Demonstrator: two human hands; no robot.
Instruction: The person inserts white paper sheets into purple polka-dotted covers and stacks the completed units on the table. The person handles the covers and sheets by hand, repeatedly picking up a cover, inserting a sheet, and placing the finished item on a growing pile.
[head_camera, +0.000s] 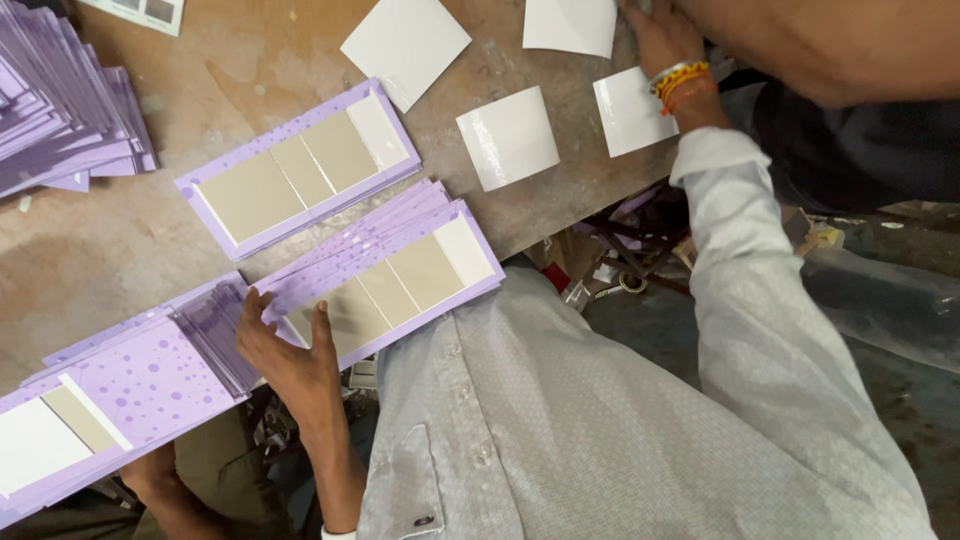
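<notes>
item 1: left hand (285, 350). open, fingers spread, thumb out. it rests palm-down on the near end of a fanned stack of purple cards (400, 265), each with beige panels and one white panel. nothing is pinched; the hand only presses.

item 2: right hand (660, 40). reached far forward, wrist wearing bright thread bracelets (680, 80). it lies back-up at the far edge of the wooden table (120, 250). the fingertips run out of view, so whether it grips anything cannot be told.

item 3: glossy white squares. one white square (630, 115) lies just below the right wrist. a curled white square (508, 137) lies further to the left-hand side of it. two more lie beyond, near the far edge.

item 4: single purple card (300, 170). lies beyond the left hand, apart from the fanned stack.

item 5: second purple stack (130, 390). sits just outside the left hand, touching its little-finger side.

item 6: loose purple heap (60, 110). lies far beyond the left hand, well apart.

step in hand, as judged: the card stack is steadied by the left hand while the right is among the white squares.

next move, as judged: it would call for lifting one thin, slick square alone, without disturbing the fan under the left palm.
</notes>
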